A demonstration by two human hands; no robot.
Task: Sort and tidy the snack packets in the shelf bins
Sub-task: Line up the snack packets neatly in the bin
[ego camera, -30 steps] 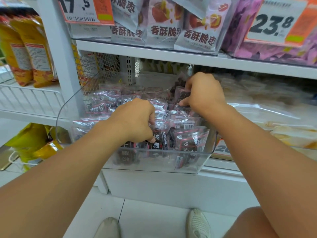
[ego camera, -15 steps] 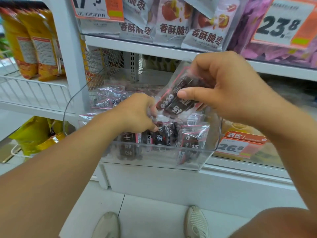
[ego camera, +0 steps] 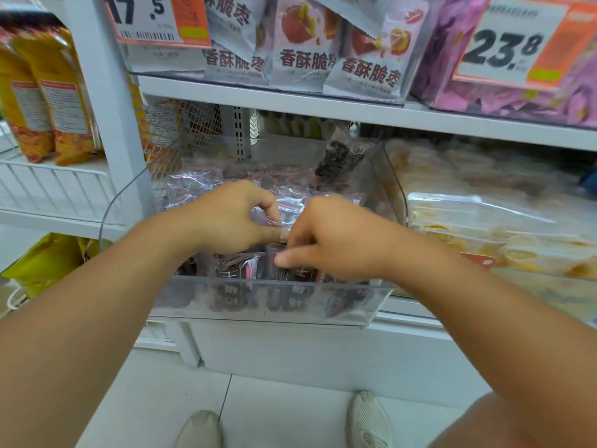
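Observation:
A clear plastic bin [ego camera: 265,300] juts out from the lower shelf, full of dark plum snack packets [ego camera: 206,189] with pink trim. Both hands are inside its front part. My left hand [ego camera: 232,218] has its fingers curled and pinches the top of a packet in the front row. My right hand [ego camera: 326,240] sits right beside it, thumb and fingers pinching a dark packet [ego camera: 290,273] standing at the bin's front wall. One packet [ego camera: 339,156] leans upright at the back right of the bin.
Above hang white jujube bags [ego camera: 307,56] and purple packets [ego camera: 581,92] behind price tags. A bin of pale yellow snacks [ego camera: 504,227] adjoins on the right. Yellow bags [ego camera: 48,92] fill a wire shelf on the left. My shoes [ego camera: 368,421] stand on the tiled floor.
My right hand lifted a packet from the back of the bin, carried it forward and down, and now holds it at the front row next to my left hand.

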